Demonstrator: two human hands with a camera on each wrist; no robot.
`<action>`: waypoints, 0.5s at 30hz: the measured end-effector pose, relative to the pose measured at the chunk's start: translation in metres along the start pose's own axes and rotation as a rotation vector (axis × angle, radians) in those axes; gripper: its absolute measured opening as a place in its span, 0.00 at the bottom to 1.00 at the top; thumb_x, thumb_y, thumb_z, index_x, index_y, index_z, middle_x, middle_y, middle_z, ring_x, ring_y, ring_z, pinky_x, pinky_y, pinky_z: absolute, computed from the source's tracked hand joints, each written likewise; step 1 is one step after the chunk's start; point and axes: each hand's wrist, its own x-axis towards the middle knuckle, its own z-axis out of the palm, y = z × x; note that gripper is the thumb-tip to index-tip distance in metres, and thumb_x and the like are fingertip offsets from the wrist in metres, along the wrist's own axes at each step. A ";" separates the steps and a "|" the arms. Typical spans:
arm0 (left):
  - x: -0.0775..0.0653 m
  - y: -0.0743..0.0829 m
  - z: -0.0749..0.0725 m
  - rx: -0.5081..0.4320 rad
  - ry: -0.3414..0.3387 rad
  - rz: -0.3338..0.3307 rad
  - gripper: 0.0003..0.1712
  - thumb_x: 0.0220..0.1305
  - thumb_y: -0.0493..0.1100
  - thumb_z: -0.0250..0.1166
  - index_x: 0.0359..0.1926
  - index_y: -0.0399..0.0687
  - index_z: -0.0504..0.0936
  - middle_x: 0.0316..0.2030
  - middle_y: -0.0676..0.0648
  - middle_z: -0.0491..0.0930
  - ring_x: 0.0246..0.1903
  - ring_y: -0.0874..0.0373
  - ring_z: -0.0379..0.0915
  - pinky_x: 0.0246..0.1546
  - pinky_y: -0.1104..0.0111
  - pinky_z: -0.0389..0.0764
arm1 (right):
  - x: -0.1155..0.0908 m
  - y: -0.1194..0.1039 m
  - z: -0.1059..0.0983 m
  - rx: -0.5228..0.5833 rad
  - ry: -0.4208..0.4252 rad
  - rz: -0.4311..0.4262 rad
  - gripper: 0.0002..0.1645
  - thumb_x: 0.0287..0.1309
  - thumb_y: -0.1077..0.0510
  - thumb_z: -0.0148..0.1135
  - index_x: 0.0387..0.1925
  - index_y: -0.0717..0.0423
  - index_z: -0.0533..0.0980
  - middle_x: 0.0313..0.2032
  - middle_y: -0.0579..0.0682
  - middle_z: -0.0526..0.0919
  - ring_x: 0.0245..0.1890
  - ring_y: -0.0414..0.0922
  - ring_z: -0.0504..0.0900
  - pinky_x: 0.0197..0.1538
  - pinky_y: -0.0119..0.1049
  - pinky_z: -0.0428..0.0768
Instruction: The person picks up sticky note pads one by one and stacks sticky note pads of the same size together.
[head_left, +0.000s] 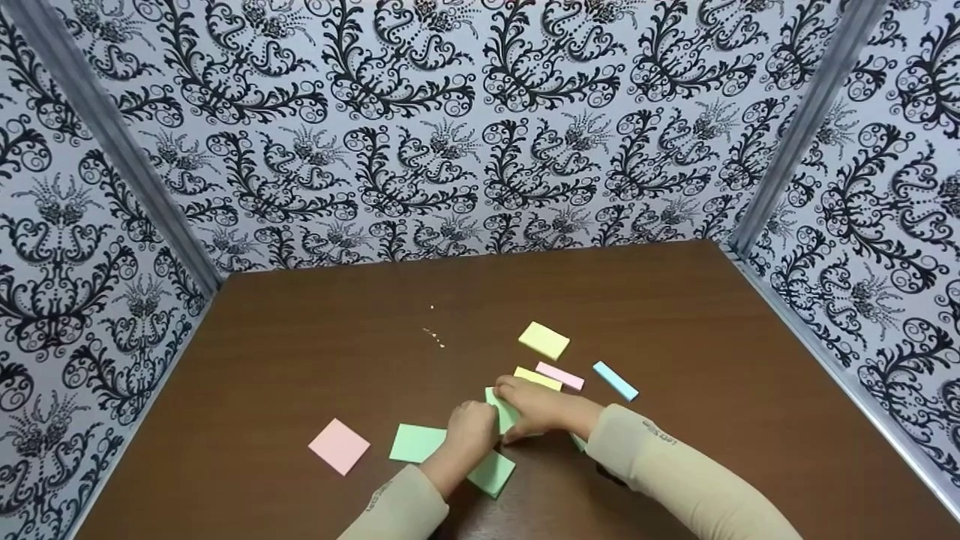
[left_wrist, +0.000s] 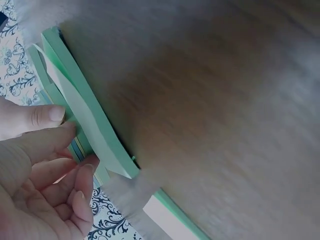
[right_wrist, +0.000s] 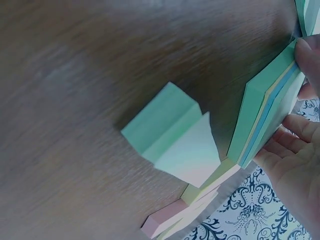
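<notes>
At six o'clock on the tabletop, a green pad.
Just beyond it, the left hand and right hand pinch a layered green stack between them, fingers curled; past that, a yellow pad lies toward one o'clock.

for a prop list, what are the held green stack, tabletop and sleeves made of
Green stack: matte paper, likely; thin coloured layers show along its edge. Tabletop: brown, slightly shiny, with grain-like streaks; wood or laminate, can't tell which. Sleeves: matte cloth, apparently, with a soft, close fit.
</notes>
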 end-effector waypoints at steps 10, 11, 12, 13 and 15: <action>0.002 0.000 0.001 -0.056 -0.074 -0.066 0.08 0.46 0.40 0.68 0.20 0.40 0.79 0.20 0.44 0.78 0.23 0.52 0.76 0.24 0.65 0.76 | 0.002 -0.001 0.003 0.004 0.001 0.009 0.42 0.45 0.47 0.69 0.57 0.64 0.65 0.56 0.56 0.67 0.54 0.49 0.70 0.54 0.39 0.69; 0.002 0.000 0.001 -0.066 -0.072 -0.064 0.08 0.45 0.40 0.69 0.20 0.40 0.79 0.20 0.44 0.78 0.23 0.52 0.76 0.24 0.65 0.76 | 0.002 -0.001 0.003 0.006 0.000 0.010 0.42 0.46 0.47 0.69 0.57 0.64 0.65 0.56 0.56 0.67 0.54 0.49 0.70 0.55 0.39 0.69; 0.002 -0.001 0.001 -0.073 -0.064 -0.058 0.08 0.45 0.40 0.69 0.20 0.40 0.79 0.20 0.44 0.78 0.22 0.52 0.76 0.23 0.65 0.75 | 0.002 -0.001 0.003 0.002 0.000 0.009 0.42 0.45 0.46 0.69 0.57 0.64 0.65 0.56 0.57 0.67 0.54 0.49 0.69 0.55 0.40 0.69; 0.003 -0.001 0.002 -0.081 -0.058 -0.056 0.09 0.45 0.40 0.69 0.19 0.40 0.79 0.20 0.44 0.78 0.22 0.52 0.75 0.23 0.65 0.75 | 0.002 -0.001 0.002 -0.001 0.000 0.007 0.42 0.45 0.46 0.69 0.58 0.64 0.64 0.57 0.57 0.66 0.55 0.50 0.69 0.55 0.40 0.68; 0.003 -0.002 0.002 -0.092 -0.042 -0.044 0.08 0.44 0.39 0.69 0.19 0.40 0.79 0.19 0.43 0.78 0.22 0.52 0.75 0.23 0.65 0.75 | 0.002 -0.001 0.001 -0.006 0.003 0.000 0.43 0.45 0.46 0.69 0.57 0.64 0.65 0.57 0.57 0.67 0.55 0.50 0.69 0.55 0.40 0.69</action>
